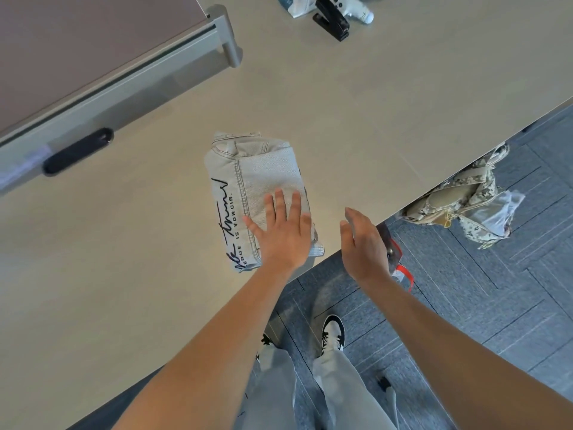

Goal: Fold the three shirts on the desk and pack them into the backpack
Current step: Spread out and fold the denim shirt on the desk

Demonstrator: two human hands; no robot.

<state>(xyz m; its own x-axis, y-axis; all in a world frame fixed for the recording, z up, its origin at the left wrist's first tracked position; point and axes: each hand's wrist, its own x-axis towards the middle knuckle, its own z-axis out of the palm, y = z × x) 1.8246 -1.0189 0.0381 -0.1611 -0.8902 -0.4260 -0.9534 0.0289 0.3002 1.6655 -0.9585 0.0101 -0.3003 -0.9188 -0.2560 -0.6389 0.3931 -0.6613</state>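
Observation:
A folded pale grey shirt (248, 178) with dark script lettering lies on the beige desk (372, 103) close to its near edge. My left hand (282, 231) rests flat on the shirt's near half, fingers straight. My right hand (362, 243) hovers just right of the shirt over the desk edge, fingers relaxed and holding nothing. A camouflage backpack (459, 200) sits on the floor below the desk's right side, with white fabric (499, 212) showing at its opening.
A grey monitor stand (173, 48) with a dark oblong object (77, 152) beneath it runs along the left. A black stapler (333, 21) and a white item lie at the far edge. My legs and shoes stand on grey carpet.

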